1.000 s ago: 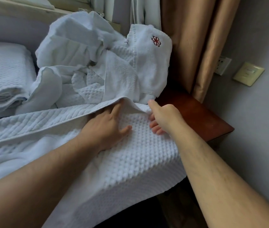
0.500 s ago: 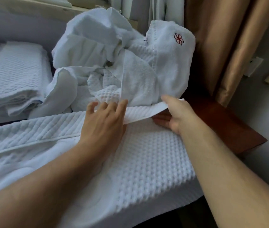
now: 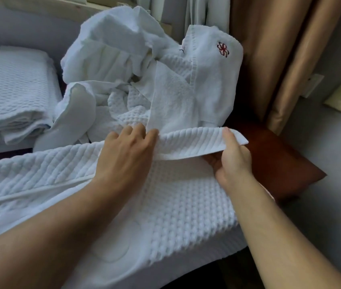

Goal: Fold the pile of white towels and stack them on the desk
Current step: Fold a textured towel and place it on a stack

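White waffle-weave towel [image 3: 175,205] lies spread over the brown wooden tabletop [image 3: 280,163], and its near part hangs over the front edge. The right hand [image 3: 233,161] pinches the far ribbed border [image 3: 196,142] of it, thumb on top and fingers below. The left hand [image 3: 127,155] rests flat on the cloth just beside, fingers straight, holding it down. One second ago this border lay flat and the right fingers were only going under it; now it is raised off the layer below. I judge that a fold is beginning. Behind the hands waits the loose pile of white towels [image 3: 144,69], one with a small red emblem [image 3: 223,49]. At the left sits a stack of folded white towels [image 3: 13,86].
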{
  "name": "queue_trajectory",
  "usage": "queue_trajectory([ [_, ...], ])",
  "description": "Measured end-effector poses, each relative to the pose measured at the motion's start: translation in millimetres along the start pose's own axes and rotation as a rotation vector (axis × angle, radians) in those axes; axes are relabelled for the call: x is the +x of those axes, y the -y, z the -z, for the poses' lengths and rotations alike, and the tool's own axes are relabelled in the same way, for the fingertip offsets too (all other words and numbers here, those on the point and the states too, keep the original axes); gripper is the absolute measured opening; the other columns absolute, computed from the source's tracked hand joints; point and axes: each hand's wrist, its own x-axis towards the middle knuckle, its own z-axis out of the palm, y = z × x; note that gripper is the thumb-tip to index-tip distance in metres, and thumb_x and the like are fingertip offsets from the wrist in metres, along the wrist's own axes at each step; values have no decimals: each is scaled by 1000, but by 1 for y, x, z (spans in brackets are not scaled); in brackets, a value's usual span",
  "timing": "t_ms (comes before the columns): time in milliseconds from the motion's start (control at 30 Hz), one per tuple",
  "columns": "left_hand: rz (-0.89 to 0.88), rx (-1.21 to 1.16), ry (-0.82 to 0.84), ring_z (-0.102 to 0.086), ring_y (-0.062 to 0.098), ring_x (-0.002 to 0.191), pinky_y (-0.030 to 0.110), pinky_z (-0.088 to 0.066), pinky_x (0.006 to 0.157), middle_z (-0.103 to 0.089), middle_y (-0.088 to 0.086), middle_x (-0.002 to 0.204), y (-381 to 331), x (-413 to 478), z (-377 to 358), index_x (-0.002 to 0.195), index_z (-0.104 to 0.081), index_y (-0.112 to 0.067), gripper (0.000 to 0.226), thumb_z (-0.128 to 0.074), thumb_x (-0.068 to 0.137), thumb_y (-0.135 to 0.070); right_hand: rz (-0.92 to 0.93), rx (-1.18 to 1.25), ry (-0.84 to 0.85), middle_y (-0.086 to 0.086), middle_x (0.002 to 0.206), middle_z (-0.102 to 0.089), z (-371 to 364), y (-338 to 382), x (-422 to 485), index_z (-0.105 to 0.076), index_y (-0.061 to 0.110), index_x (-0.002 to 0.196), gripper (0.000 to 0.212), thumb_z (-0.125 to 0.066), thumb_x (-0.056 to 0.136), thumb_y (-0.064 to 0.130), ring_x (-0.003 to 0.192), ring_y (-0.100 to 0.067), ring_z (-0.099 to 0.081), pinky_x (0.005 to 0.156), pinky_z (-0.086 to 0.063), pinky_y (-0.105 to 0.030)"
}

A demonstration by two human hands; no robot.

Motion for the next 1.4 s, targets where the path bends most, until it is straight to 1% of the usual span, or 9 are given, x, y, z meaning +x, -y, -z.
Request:
queue_trajectory([
  [133, -93, -10, -23, -53, 29, 72, 36, -33, 58, -57, 8, 88, -7, -10, 7, 118, -63, -12, 43, -69, 76, -7, 111, -289, 88, 6, 103, -78, -3, -8, -2, -75, 18, 107, 30, -73, 79, 27, 99, -11, -73, 91, -59, -38],
  [300, -41, -7, 86, -63, 35, 86, 43, -47, 72, -66, 9, 100, 5, -32, 8, 127, -62, -15, 52, -70, 79, -32, 254, -551, 9, 13, 62, -68, 10, -2, -4, -62, 17, 73, 17, -62, 91, 15, 60, -1, -64, 51, -41, -5],
  [400, 22, 6, 155, -62, 35, 103, 45, -47, 84, -67, 5, 113, 8, -37, 13, 135, -58, -20, 49, -58, 89, -35, 312, -836, 127, 16, 73, -59, 22, -7, -12, -59, 18, 81, 17, -57, 98, 20, 66, 1, -57, 53, -39, -8],
  [500, -54, 8, 87, -65, 35, 90, 45, -51, 70, -71, 5, 100, -1, -41, 21, 125, -66, -16, 47, -47, 84, -25, 368, -742, 92, 14, 69, -60, 30, -11, -16, -61, 15, 76, 21, -57, 96, 11, 58, 14, -57, 50, -40, -3],
  [600, -91, -3, 124, -66, 31, 88, 43, -52, 66, -72, 2, 103, -9, -47, 23, 120, -69, -21, 50, -36, 85, -35, 340, -688, 8, 3, 61, -59, 31, -5, -15, -59, 5, 68, 23, -56, 91, 6, 47, -3, -55, 41, -37, -13],
  [800, -51, -51, 217, -58, 23, 128, 49, -44, 104, -62, -4, 138, -3, -54, 12, 135, -62, -37, 55, -35, 90, -56, 348, -841, 95, 5, 58, -54, 26, -9, -15, -48, 15, 59, 34, -55, 92, 11, 52, -10, -51, 46, -35, -24],
  [1100, -82, -5, 80, -62, 32, 98, 43, -49, 77, -69, 1, 113, 17, -30, 8, 118, -70, -22, 47, -43, 85, -43, 317, -785, 68, 4, 60, -55, 4, -2, -2, -55, 11, 63, 37, -53, 99, 22, 55, -12, -51, 51, -41, -27],
  [1233, -56, 20, -72, -56, 34, 78, 40, -42, 57, -60, 10, 92, 6, -30, 19, 103, -68, -11, 20, -66, 84, -17, 367, -986, 156, 1, 84, -67, 26, 10, -1, -71, 2, 99, 44, -46, 104, 37, 85, -20, -60, 74, -50, -27],
  [1400, -192, -14, -17, -52, 25, 53, 26, -23, 44, -52, 1, 71, -21, -46, 25, 82, -64, -14, 25, -79, 78, -34, 375, -851, -21, -2, 85, -72, 45, 5, 3, -71, 2, 93, 24, -56, 96, 21, 83, -25, -68, 66, -54, -31],
])
